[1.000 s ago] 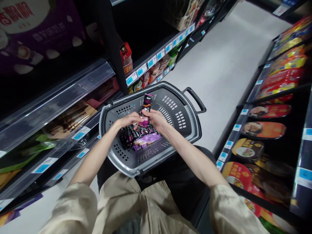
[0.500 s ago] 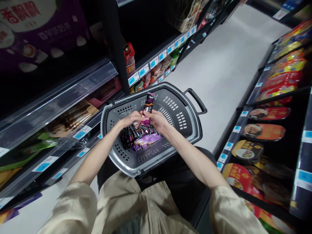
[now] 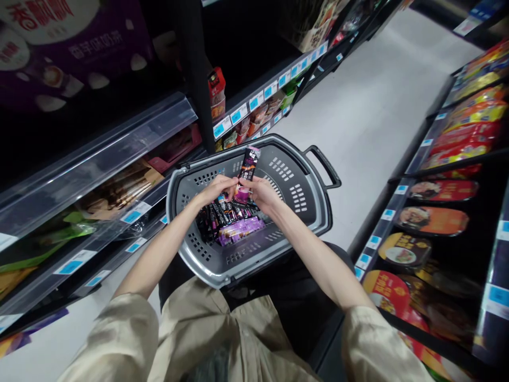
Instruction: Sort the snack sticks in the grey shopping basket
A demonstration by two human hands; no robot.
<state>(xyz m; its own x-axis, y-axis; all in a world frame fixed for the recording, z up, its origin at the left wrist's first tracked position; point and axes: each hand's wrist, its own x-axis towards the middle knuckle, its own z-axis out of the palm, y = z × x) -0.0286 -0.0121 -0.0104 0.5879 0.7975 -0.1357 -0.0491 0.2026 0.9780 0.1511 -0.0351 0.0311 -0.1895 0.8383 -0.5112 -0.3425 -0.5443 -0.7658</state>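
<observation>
A person is crouching in a shop aisle over a grey shopping basket (image 3: 306, 212) sitting on the pale floor (image 3: 369, 116). Both hands are meeting above the basket's middle. The left hand (image 3: 217, 188) and right hand (image 3: 262, 192) are each pinching the lower end of a slim black-and-purple sachet (image 3: 247, 172), fingers closed on it, holding it upright and slightly tilted. Beneath them, a heap of similar sachets (image 3: 230, 220) is lying on the basket's bottom. Shelves of packaged food are lining both sides, with blue price tags (image 3: 238, 114) along their edges. The grip is only covering the sachet's bottom end, so it could likely slip and be dropping back into the heap, becoming hard to tell apart from the others.
</observation>
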